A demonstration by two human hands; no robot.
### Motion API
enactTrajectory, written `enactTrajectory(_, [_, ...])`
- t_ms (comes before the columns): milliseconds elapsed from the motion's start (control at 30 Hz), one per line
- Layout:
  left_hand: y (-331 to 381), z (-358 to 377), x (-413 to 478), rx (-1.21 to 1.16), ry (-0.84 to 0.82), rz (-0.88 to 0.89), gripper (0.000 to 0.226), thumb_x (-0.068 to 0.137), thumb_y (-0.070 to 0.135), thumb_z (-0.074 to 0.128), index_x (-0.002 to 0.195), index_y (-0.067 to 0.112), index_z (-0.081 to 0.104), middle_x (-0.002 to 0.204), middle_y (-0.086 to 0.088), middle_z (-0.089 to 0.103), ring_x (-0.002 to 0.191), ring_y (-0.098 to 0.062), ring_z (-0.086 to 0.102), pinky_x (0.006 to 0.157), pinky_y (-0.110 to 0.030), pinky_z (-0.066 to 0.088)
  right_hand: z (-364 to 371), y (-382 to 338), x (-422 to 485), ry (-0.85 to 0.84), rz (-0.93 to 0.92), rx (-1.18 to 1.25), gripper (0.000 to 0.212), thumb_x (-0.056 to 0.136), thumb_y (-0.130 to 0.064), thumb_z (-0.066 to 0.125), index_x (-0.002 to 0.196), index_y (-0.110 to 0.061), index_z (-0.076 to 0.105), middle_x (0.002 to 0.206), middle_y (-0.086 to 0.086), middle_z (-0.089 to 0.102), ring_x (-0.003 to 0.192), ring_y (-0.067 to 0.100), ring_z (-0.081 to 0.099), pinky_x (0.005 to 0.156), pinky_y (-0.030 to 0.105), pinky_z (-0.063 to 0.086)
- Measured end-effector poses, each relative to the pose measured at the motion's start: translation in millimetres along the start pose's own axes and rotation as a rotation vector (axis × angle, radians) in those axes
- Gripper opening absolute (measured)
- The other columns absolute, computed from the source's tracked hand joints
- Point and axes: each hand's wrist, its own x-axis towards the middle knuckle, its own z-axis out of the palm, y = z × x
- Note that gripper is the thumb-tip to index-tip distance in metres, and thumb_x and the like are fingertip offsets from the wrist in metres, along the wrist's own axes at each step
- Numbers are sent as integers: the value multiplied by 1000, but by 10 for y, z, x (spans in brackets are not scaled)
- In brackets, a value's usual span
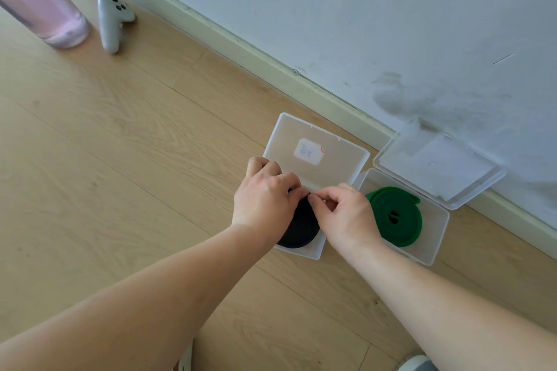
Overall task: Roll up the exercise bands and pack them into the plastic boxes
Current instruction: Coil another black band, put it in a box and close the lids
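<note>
Two clear plastic boxes lie open on the wooden floor by the wall. The left box (313, 251) holds a rolled black band (301, 230), partly hidden under my hands. Its lid (331, 141), with a white label, lies flat behind it. My left hand (265, 199) and my right hand (346, 214) meet over this box, fingers curled and pinching at the top of the black roll. The right box (434, 238) holds a coiled green band (398, 217); its lid (437, 169) leans toward the wall.
A pink-tinted clear bottle (39, 3) stands at the far left beside a white game controller (113, 21). The skirting board (241, 48) and scuffed white wall run diagonally behind the boxes. Shoe tips show at the bottom edge.
</note>
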Motion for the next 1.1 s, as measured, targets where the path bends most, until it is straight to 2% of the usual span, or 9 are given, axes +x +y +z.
enactTrajectory(133, [-18,-2,-12,69,-3,36,23,89,40,75,77,21,77,72,7,60,106,-25,54,60,-34,52,35,-11,2,34,-1,-48,15,93,-26,74,84,-16,80,82,-1,59,71,19,61,70,35,55])
enactTrajectory(233, [51,-33,56,67,-36,-18,28,94,48,66,83,24,76,74,11,63,111,-18,48,69,-30,44,-31,10,72,73,48,-35,32,91,-34,75,71,-9,73,73,8,69,65,25,62,64,37,54])
enactTrajectory(367, [124,-39,164,81,-107,-81,29,97,52,60,91,28,75,84,12,63,116,-15,43,73,-27,37,-20,7,134,79,79,-42,40,90,-34,73,68,-2,67,63,18,64,55,27,48,52,39,46])
enactTrajectory(567, [100,-20,163,77,-93,-141,30,98,52,56,90,29,75,80,11,63,112,-13,43,73,-27,38,-13,-21,206,98,67,-52,34,93,-36,72,66,-15,73,70,6,71,72,28,69,67,43,59])
enactTrajectory(700, [-49,-42,-50,109,3,44,5,91,32,73,93,32,78,81,11,64,103,-22,55,67,-27,39,-30,57,146,74,-32,-89,34,94,-34,72,68,-12,74,77,6,67,72,27,66,70,43,57])
enactTrajectory(867, [-125,-195,-95,263,-15,356,25,76,16,80,99,22,73,110,3,66,101,-26,61,82,-33,54,-65,54,141,59,-41,-82,35,94,-35,71,71,-10,74,74,11,68,73,30,66,69,43,57])
enactTrajectory(933, [-135,-194,-126,233,-140,503,27,79,9,75,103,20,69,118,7,64,104,-21,60,68,-36,59,-80,46,134,56,-30,-81,36,94,-36,71,69,-10,73,71,12,69,71,33,65,65,42,55])
enactTrajectory(1000, [-161,-166,-193,235,-217,543,34,75,6,78,105,19,68,122,9,63,105,-18,60,58,-35,59,-103,28,121,52,-20,-86,37,93,-38,72,67,-12,72,65,11,69,68,33,65,63,40,54])
enactTrajectory(1100, [-205,-154,-302,259,-240,543,43,71,11,86,111,18,72,137,5,63,118,-17,62,73,-24,59,-138,42,91,50,-9,-116,41,91,-43,72,63,-14,69,54,3,61,57,28,58,58,39,52])
